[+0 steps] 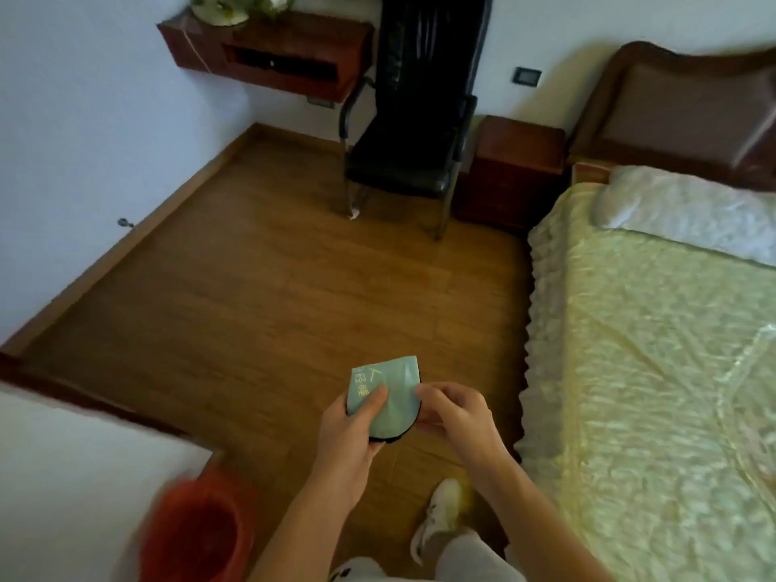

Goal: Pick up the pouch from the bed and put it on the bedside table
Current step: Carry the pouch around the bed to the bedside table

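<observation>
A small pale green pouch (394, 388) with light lettering and a dark edge is held in front of me over the wooden floor. My left hand (352, 422) grips its left side with the thumb on top. My right hand (453, 409) pinches its right edge. The bed (655, 371) with a shiny yellow-green cover lies to the right, apart from the pouch. The dark red bedside table (516, 161) stands far ahead, between a black chair and the bed's headboard.
A black chair (411, 132) stands left of the bedside table. A wall-mounted wooden shelf (268, 48) hangs at the upper left. A red bucket (197, 535) sits at the lower left beside a white surface. A white pillow (688, 212) lies on the bed.
</observation>
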